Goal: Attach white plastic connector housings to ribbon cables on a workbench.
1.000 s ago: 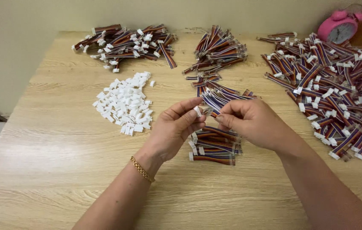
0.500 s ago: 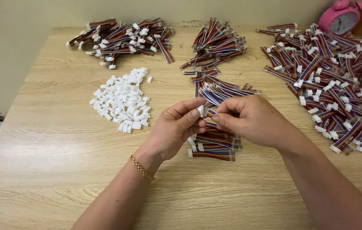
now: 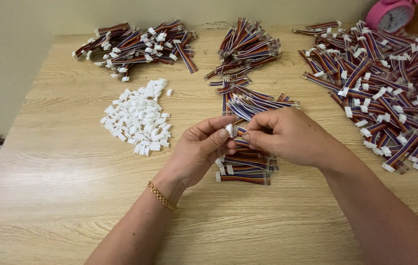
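Note:
My left hand (image 3: 200,149) pinches a small white plastic connector (image 3: 229,129) between thumb and forefinger at the middle of the wooden table (image 3: 61,196). My right hand (image 3: 287,135) faces it and grips the end of a short multicoloured ribbon cable (image 3: 241,131), its tip touching the connector. Just beneath both hands lies a small stack of cables with white ends (image 3: 243,169). A gold bracelet (image 3: 161,196) circles my left wrist.
A heap of loose white connectors (image 3: 138,118) lies left of the hands. Cable piles sit at the back left (image 3: 135,45), the back middle (image 3: 248,49) and across the right side (image 3: 390,78). A pink alarm clock (image 3: 390,13) stands at the far right corner.
Both hands stay together over the cable stack, with only small finger movements at the connector. The camera has tilted slightly, shifting the whole scene.

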